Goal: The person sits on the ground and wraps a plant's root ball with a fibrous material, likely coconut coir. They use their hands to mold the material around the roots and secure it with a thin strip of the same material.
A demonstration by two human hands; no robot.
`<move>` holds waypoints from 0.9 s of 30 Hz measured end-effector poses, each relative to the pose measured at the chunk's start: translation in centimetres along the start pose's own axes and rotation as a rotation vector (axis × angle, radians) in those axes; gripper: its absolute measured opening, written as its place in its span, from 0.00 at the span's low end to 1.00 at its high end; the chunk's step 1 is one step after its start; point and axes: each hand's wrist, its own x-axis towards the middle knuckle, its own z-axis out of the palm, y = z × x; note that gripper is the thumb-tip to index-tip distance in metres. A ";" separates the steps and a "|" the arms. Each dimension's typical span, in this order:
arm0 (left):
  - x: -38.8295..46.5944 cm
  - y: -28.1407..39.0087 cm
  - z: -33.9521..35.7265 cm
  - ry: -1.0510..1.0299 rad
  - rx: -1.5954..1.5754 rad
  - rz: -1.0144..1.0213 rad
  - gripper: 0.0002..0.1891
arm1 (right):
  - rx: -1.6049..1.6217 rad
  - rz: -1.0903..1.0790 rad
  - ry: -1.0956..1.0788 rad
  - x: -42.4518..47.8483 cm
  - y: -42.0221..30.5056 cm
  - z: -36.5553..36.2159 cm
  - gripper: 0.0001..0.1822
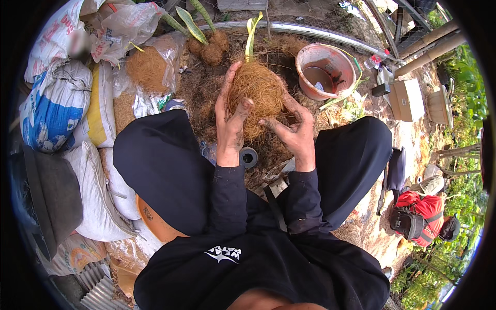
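Between my two soil-stained hands is a large ball of brown coconut fibre [257,95], with a yellow-edged snake plant leaf [252,37] rising from its far side. My left hand [231,116] cups the ball's left side, thumb across the near face. My right hand [296,126] holds the right side, its thumb near the bottom. Several smaller fibre balls [212,53] with snake plant leaves [192,26] lie beyond, to the left. A dark round roll or tube end [248,157] is on the ground by my left wrist.
A pinkish bucket [325,71] holding muddy water stands at the right. Loose fibre [147,69] lies in a plastic bag at the left, near stuffed sacks [58,104]. A cardboard box [406,100] is farther right; a person in red [420,219] is beyond.
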 end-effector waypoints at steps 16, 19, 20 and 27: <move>-0.1 -1.2 0.9 0.071 0.001 0.069 0.33 | 0.101 -0.088 0.039 0.1 1.6 -0.2 0.41; 0.0 -0.6 0.8 0.038 0.056 0.090 0.32 | -0.333 -0.309 -0.049 0.5 0.8 -0.8 0.38; -0.2 -1.1 0.9 0.077 0.120 0.079 0.32 | -0.300 -0.332 -0.032 0.5 0.9 -0.7 0.40; -1.2 -2.4 2.4 0.367 -0.416 -0.204 0.30 | 0.098 -0.404 0.184 0.7 2.6 2.5 0.49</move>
